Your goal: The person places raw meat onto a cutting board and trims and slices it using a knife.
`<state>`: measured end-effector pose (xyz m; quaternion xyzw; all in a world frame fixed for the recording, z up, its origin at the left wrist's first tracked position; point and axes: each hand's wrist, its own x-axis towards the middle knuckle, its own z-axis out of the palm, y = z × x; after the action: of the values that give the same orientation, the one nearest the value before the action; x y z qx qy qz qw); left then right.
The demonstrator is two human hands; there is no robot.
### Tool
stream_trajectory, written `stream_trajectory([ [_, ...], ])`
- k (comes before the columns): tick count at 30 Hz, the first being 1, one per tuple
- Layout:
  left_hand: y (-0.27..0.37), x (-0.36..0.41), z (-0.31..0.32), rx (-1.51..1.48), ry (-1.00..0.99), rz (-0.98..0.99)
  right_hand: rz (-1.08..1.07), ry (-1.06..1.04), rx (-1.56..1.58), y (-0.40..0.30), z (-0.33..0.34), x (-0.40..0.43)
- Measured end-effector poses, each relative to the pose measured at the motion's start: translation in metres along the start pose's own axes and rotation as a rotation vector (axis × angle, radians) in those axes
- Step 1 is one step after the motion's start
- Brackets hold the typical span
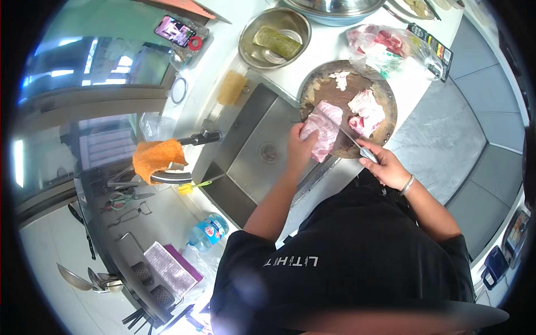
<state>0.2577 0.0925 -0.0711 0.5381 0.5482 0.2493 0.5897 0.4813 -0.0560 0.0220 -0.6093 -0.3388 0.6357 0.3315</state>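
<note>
A round wooden chopping board [349, 83] lies on the counter beside the sink. On its left part rests a large piece of raw meat [321, 133], overhanging the board's edge, and my left hand [302, 144] grips its left side. My right hand [387, 165] holds a kitchen knife [368, 155] by its handle; the blade lies across the meat, and whether it has cut in cannot be told. Another piece of raw meat with white fat [367, 113] sits on the right part of the board, and a small white scrap of fat [340, 79] near the far edge.
The steel sink [255, 142] lies left of the board. Behind stand a steel bowl [274, 37] with a green roll-shaped thing, and a plastic bag of meat [387, 48]. An orange cloth [157, 159] hangs on the faucet; a blue bottle [209, 230] stands nearby.
</note>
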Motion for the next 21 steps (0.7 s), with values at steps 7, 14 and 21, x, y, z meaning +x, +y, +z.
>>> stream_trajectory([
  [7,0.022,0.024,-0.015,0.286,-0.039,0.107,0.040,0.023,0.259,-0.001,-0.014,0.002],
  [14,0.040,0.017,-0.005,0.822,0.106,0.559,-0.005,0.000,0.428,0.012,-0.015,0.010],
  [21,0.065,0.027,0.029,0.887,0.108,0.162,0.023,-0.056,0.363,0.010,-0.015,0.015],
])
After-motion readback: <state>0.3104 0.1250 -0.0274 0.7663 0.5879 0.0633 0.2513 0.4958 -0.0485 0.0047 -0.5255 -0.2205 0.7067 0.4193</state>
